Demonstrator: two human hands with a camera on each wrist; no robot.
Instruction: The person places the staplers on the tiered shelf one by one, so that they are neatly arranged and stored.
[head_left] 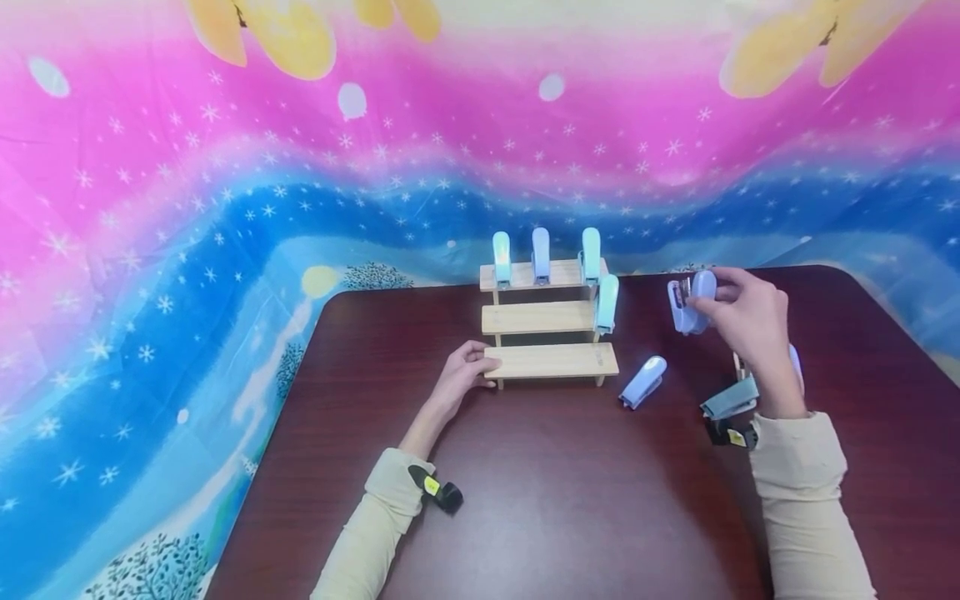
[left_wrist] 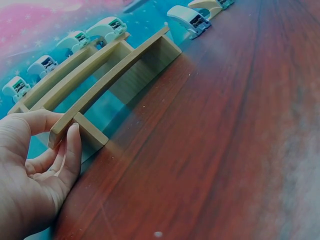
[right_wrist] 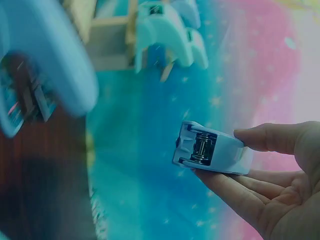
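Note:
My left hand (head_left: 467, 367) grips the left end of the lowest step of a three-tier wooden rack (head_left: 551, 361), thumb on top and fingers beneath, as the left wrist view shows. My right hand (head_left: 752, 321) pinches a lavender stapler (head_left: 702, 302) in the air to the right of the rack. On the top tier stand a mint stapler (head_left: 501, 258), a lavender-blue stapler (head_left: 541, 257) and another mint stapler (head_left: 591, 254). One more mint stapler (head_left: 607, 304) stands at the right end of the middle tier. The lowest tier bears none.
A lavender stapler (head_left: 643, 382) lies on the dark table (head_left: 540, 492) just right of the rack. Under my right wrist is a grey-green stapler (head_left: 730, 399), and another stapler (head_left: 797, 367) is mostly hidden behind that wrist. A patterned cloth (head_left: 420, 167) hangs behind the table.

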